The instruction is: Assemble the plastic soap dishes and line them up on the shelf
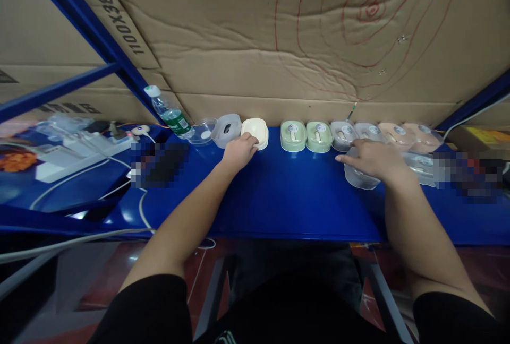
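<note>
My left hand rests on the near edge of a cream soap-box-like case at the back of the blue table, its fingers curled over the case. My right hand lies on a clear plastic lid or tray, fingers stretched out flat toward the left. A row of small cases runs along the back wall: two green ones, grey ones and pinkish ones.
A water bottle leans at the back left beside a clear lid and a grey case. White cables and a power strip lie at the left. Cardboard forms the back wall. Blue shelf struts cross above left.
</note>
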`<state>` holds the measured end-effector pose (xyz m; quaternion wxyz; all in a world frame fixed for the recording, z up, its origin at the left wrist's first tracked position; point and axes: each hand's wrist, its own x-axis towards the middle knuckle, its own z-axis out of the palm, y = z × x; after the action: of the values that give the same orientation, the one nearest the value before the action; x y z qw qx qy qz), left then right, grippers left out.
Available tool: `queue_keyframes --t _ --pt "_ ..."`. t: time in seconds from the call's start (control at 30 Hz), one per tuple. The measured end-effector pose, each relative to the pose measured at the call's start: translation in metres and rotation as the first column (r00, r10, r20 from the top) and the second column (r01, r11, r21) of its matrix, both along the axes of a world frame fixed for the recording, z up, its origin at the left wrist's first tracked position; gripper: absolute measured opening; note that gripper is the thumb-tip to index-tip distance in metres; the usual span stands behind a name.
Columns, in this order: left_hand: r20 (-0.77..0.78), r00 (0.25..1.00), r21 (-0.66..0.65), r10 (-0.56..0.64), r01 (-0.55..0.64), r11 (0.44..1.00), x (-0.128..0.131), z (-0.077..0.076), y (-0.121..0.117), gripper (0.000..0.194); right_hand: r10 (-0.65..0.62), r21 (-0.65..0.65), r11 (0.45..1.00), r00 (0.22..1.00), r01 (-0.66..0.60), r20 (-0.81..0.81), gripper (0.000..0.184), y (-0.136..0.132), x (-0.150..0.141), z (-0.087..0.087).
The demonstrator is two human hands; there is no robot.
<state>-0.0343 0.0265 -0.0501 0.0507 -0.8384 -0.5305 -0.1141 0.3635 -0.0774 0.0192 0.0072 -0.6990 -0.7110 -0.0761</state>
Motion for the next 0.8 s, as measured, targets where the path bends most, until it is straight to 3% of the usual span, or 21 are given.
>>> queue_keyframes --t 0.1,0.2,0.33,0.43,0.63,0.73,0.8 --pt "-0.01 1.0 0.006 0.011 -0.011 1.0 0.0 0.001 -0.002 0.029 0.099 -0.081 0.991 0.994 -0.102 -0.04 0.065 -0.005 -0.009 -0.001" --pt "-0.005 1.0 0.011 0.024 -0.024 1.0 0.0 0.002 -0.004 0.028 0.279 -0.084 0.953 0.952 -0.29 -0.122 0.064 -0.012 -0.027 -0.001" --pt "0.052 0.998 0.028 0.041 -0.043 0.999 0.001 0.003 -0.007 0.03 0.557 -0.027 0.812 0.787 -0.583 -0.265 0.067 -0.019 -0.053 -0.005" --pt "0.094 0.995 0.048 0.044 -0.049 0.998 0.003 0.004 -0.01 0.032 0.659 0.041 0.726 0.677 -0.687 -0.328 0.073 -0.02 -0.065 -0.012" --pt "0.21 0.973 0.095 -0.09 0.071 0.993 0.006 0.004 -0.017 0.033 0.572 0.097 0.813 0.758 -0.574 -0.312 0.087 -0.009 -0.066 -0.035" --pt "0.298 0.915 0.116 -0.273 0.249 0.961 0.007 0.007 -0.022 0.035 0.574 0.097 0.803 0.721 -0.587 -0.387 0.086 -0.002 -0.066 -0.045" --pt "0.331 0.849 0.099 -0.411 0.402 0.91 0.008 0.009 -0.026 0.043 0.571 0.126 0.803 0.689 -0.583 -0.447 0.086 0.002 -0.069 -0.05"
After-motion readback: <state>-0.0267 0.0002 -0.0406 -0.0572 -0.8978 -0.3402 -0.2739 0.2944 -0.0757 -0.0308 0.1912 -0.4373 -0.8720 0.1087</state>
